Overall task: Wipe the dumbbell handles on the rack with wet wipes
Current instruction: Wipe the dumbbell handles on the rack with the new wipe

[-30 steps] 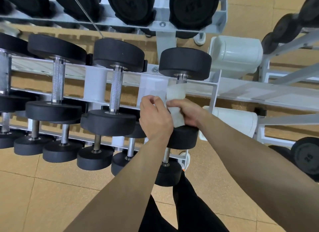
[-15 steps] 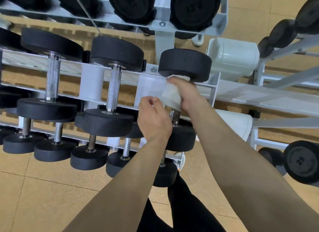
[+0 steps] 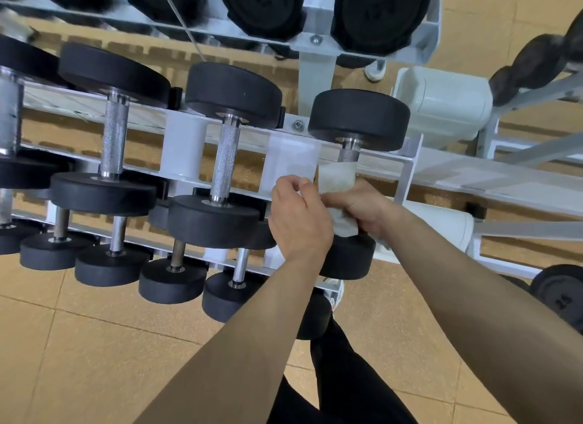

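Head view: a white wet wipe (image 3: pixel 336 179) is wrapped round the handle (image 3: pixel 348 154) of the rightmost dumbbell (image 3: pixel 359 117) on the middle shelf of the rack (image 3: pixel 407 168). The right hand (image 3: pixel 369 207) grasps wipe and handle together. The left hand (image 3: pixel 299 218) curls its fingers just beside; whether they pinch the wipe is unclear.
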`<state>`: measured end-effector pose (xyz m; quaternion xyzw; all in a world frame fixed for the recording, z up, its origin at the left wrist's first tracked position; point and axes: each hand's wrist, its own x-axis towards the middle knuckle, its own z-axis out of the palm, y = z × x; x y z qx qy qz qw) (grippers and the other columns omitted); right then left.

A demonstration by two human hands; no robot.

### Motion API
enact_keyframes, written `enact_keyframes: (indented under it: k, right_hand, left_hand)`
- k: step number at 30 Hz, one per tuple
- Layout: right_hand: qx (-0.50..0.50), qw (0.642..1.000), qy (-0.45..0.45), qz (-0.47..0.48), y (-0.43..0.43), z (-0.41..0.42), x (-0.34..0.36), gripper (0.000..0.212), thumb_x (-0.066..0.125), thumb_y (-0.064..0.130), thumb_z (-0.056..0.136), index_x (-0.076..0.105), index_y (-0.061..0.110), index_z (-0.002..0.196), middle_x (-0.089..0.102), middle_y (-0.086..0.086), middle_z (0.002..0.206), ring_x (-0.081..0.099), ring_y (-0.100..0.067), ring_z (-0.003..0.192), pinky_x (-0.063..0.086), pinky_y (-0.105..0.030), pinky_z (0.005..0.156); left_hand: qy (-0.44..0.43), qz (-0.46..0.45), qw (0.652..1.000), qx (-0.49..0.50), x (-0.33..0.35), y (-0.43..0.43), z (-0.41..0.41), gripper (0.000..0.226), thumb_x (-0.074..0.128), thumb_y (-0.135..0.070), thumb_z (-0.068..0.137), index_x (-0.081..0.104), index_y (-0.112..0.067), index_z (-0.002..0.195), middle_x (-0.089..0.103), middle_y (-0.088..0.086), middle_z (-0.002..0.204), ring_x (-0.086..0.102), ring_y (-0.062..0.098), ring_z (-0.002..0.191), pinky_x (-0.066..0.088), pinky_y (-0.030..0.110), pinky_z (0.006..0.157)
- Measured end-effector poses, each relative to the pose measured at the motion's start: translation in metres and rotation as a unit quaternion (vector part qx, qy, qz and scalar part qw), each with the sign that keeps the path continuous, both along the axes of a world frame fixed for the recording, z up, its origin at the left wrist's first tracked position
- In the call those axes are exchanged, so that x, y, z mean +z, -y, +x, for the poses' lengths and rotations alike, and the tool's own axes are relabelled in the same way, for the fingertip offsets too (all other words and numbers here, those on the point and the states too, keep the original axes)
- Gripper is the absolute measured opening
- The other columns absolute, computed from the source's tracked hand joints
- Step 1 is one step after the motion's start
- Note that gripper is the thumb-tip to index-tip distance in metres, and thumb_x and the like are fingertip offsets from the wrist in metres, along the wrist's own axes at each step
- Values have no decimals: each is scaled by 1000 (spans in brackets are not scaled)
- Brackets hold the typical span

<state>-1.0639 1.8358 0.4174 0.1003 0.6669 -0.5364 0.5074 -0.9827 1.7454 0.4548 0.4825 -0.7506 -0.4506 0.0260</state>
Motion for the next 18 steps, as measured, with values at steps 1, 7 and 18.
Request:
enact_keyframes:
  k: [1, 7, 18]
  right_hand:
    - [-22, 1000, -14, 13, 1, -2, 1, 36, 87, 15, 76, 75, 8, 110, 79, -8, 100, 76, -25, 96, 60, -40, 87]
    - [-243, 969, 30, -35, 18, -26, 5, 28, 79, 11, 81, 69, 7, 107, 77, -10, 90, 76, -28, 84, 61, -42, 71]
    - [31, 996, 40, -70, -5, 4, -4, 33, 76, 5, 86, 69, -2, 117, 75, -16, 110, 72, -26, 101, 59, -31, 80]
  left_hand:
    - [1, 2, 1000, 2, 0, 0, 0, 15, 36, -36, 104, 48, -28, 102, 59, -5, 107, 57, 22, 95, 46, 49, 93]
    - [5, 4, 1000, -8, 3, 1, -1, 15, 35, -35, 105, 48, -27, 103, 59, -5, 109, 57, 23, 97, 46, 49, 94]
    - [1, 11, 1000, -15, 5, 2, 0, 14, 36, -34, 105, 47, -26, 102, 54, -8, 106, 54, 20, 97, 44, 48, 96]
